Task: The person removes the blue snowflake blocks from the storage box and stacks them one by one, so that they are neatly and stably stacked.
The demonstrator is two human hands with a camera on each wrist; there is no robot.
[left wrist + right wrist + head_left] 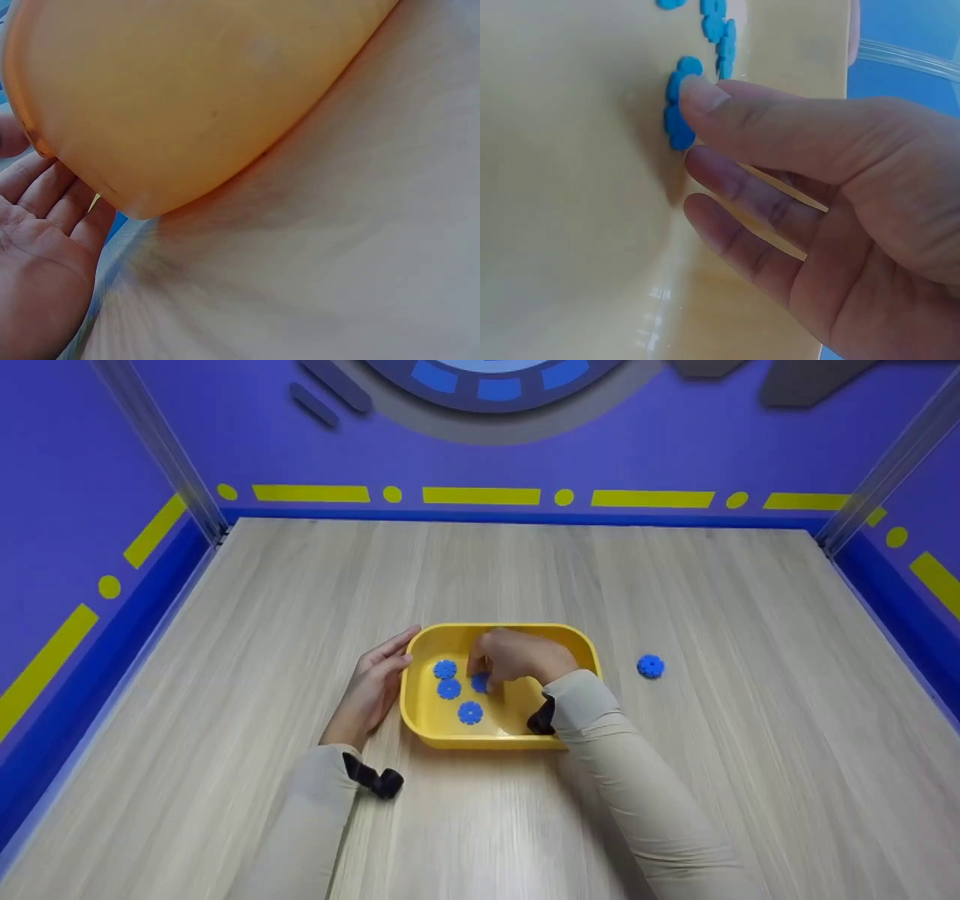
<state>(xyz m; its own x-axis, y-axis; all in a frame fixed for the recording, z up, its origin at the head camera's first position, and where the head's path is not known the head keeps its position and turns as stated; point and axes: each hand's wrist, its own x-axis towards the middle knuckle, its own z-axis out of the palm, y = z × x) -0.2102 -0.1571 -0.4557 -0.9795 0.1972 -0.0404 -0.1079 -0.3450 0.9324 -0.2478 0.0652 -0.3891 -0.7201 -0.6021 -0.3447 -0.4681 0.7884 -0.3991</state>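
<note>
My left hand holds the left end of a yellow plastic tub, thumb at the rim and fingers along the outer wall. In the left wrist view, the palm faces the tub's side. Inside the tub, my right hand pinches a blue notched disc. The right wrist view shows the thumb against that disc, its other fingers loosely bent. Further blue discs lie flat on the tub floor: two close together and one nearer the front.
On the wood-grain table, a small pile of blue discs lies to the right of the tub. Blue-purple panels with yellow marks wall in the table at the back and both sides. Each wrist wears a black strap-on camera.
</note>
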